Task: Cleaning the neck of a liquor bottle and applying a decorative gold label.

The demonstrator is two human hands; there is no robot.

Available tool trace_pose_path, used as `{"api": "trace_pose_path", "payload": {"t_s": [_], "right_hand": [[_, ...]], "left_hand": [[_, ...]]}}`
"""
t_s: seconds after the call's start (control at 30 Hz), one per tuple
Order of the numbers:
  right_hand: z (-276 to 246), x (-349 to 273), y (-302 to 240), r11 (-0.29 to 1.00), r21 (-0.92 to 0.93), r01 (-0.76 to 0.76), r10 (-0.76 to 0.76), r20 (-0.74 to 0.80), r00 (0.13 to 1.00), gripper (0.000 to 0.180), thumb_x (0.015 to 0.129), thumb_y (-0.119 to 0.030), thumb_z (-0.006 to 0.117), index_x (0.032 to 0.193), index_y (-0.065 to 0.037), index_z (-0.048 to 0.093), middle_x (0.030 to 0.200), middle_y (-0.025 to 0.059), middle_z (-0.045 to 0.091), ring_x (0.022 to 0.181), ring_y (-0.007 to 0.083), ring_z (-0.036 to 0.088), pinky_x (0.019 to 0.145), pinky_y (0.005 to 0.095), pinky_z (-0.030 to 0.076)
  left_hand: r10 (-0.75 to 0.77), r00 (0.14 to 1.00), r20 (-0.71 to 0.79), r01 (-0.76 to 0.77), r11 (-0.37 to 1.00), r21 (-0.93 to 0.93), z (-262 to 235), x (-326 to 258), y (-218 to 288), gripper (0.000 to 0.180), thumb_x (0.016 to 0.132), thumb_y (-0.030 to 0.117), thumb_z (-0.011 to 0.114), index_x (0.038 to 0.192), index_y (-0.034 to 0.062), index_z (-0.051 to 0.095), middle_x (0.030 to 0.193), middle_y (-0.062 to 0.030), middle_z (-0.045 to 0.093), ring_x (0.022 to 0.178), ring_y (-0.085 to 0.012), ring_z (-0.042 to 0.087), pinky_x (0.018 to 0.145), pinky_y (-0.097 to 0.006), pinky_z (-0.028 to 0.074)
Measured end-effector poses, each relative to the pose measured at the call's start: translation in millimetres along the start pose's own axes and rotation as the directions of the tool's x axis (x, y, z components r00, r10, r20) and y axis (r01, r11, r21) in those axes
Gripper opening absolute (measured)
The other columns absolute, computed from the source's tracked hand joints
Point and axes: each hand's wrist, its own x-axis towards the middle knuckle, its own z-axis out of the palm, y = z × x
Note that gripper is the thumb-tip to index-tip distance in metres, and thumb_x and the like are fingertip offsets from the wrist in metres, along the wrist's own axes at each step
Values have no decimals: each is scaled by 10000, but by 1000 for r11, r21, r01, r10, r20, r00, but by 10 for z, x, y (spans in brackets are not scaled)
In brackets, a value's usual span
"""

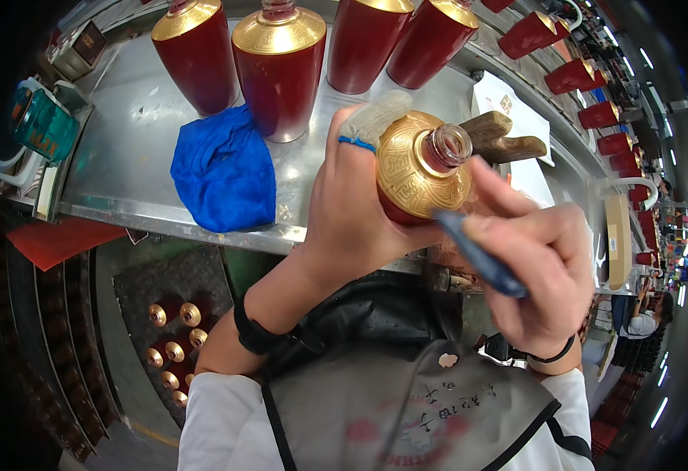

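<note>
My left hand is wrapped round a dark red bottle with an embossed gold shoulder, tilted so its open glass neck points up and right. A pale knitted finger cover with a blue edge is on a finger of that hand. In my right hand is a slim blue-grey tool, gripped between thumb and fingers. Its tip meets the lower edge of the gold shoulder; motion blur hides what kind of tool it is. A crumpled blue cloth lies left of my left hand.
Several red and gold bottles stand along the metal bench. A forked wooden piece lies behind the held bottle. More bottles line a conveyor at right; others stand low at left. A teal container sits far left.
</note>
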Motion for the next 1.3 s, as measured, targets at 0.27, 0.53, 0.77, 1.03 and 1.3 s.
{"api": "trace_pose_path", "payload": {"t_s": [0.27,0.53,0.77,1.03,1.3], "right_hand": [[31,3,1,1000,0,-26,26,209,978,390,715,153,669,1090,46,677,876,137,580,910,313,652,1050,579,470],[-89,-70,39,996,-44,-84,88,103,991,350,711,96,730,1052,22,698,894,137,584,1048,388,658,1003,511,519],[52,-6,107,980,-197,43,-34,50,998,399,650,27,758,1047,40,727,871,130,583,891,322,683,943,480,568],[-33,12,134,996,-85,-41,48,82,995,404,683,83,734,1079,14,697,908,132,599,926,313,660,1048,556,481],[-79,-6,102,995,70,-65,64,17,998,363,709,70,720,1064,-2,712,838,111,583,844,258,648,1064,580,457]], "left_hand": [[16,1000,-16,-14,994,111,-17,-42,-25,860,624,249,924,1296,-3,451,1204,-181,540,1127,-356,513,924,-437,459],[-8,987,158,-11,993,119,-291,128,117,1142,603,125,940,1490,-9,233,1330,-168,517,1258,-252,532,1060,-361,446],[-40,954,299,18,997,76,-232,141,62,1035,649,140,929,1449,-11,289,1309,-149,543,1163,-213,594,1011,-349,479],[-11,990,140,12,1000,-10,-119,93,-7,952,598,268,947,1337,-25,425,1191,-140,605,1088,-273,610,945,-388,474],[-43,998,45,44,999,-23,-83,64,25,839,552,267,952,1235,11,537,1155,-143,622,1031,-322,607,908,-407,460]]}}
